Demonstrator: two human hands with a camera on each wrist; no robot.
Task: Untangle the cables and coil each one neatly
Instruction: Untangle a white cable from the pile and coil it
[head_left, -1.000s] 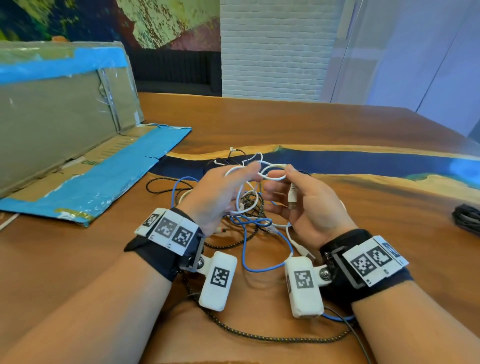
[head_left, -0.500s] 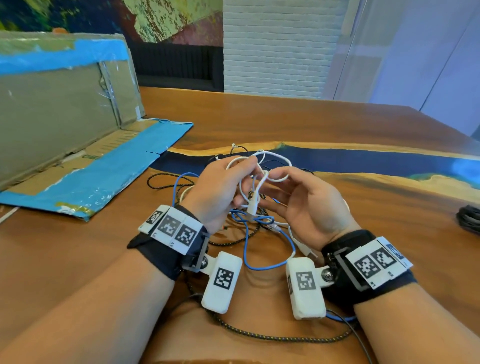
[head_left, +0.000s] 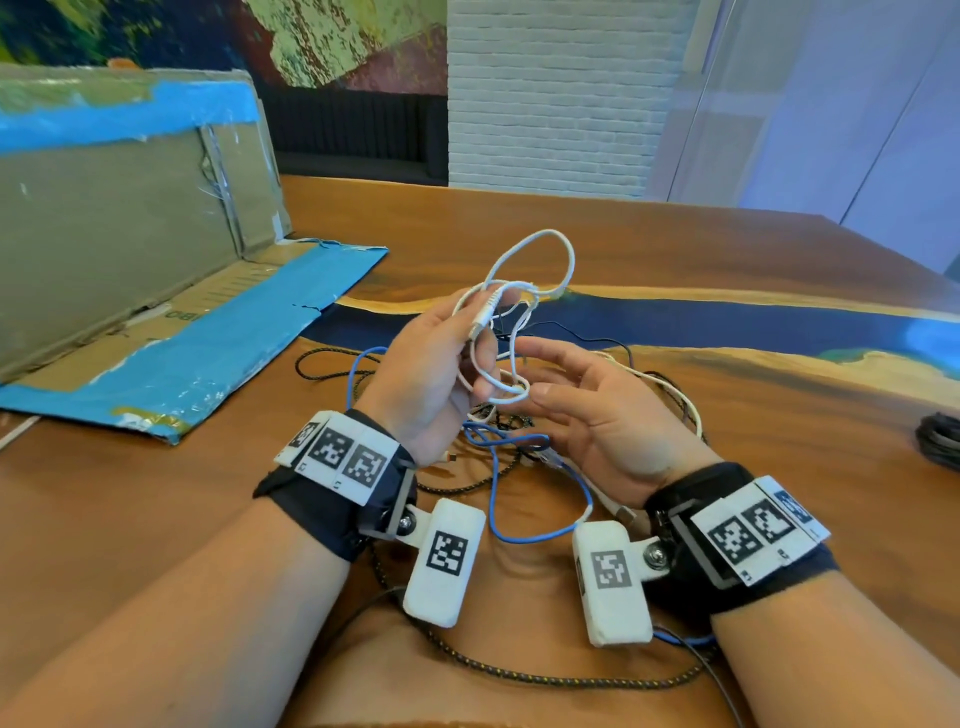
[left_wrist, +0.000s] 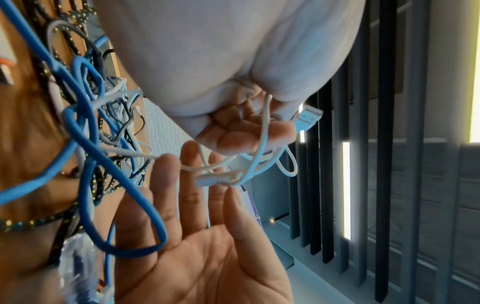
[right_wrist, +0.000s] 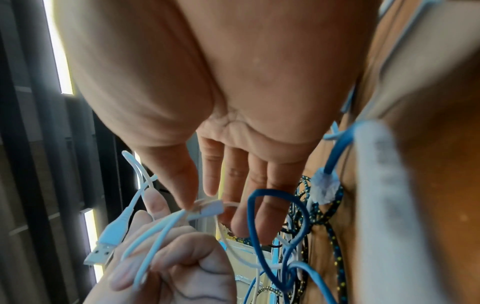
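Note:
A white cable with a USB plug loops up above the table. My left hand grips it, fingers curled round several strands; the plug sticks out past the fingertips. My right hand lies palm up just right of it, fingers straight. Its thumb tip touches the cable's small end connector. Below both hands lies the tangle: a blue cable, a black braided cable, a thin black cable and a cream cable.
An opened cardboard box with blue tape lies at the left of the wooden table. A coiled black cable sits at the right edge. A white brick wall and glass panels stand behind.
The USB plug passed from my right hand to my left. The left hand lifted the white cable, so its loop stands higher. The right hand opened and dropped lower.

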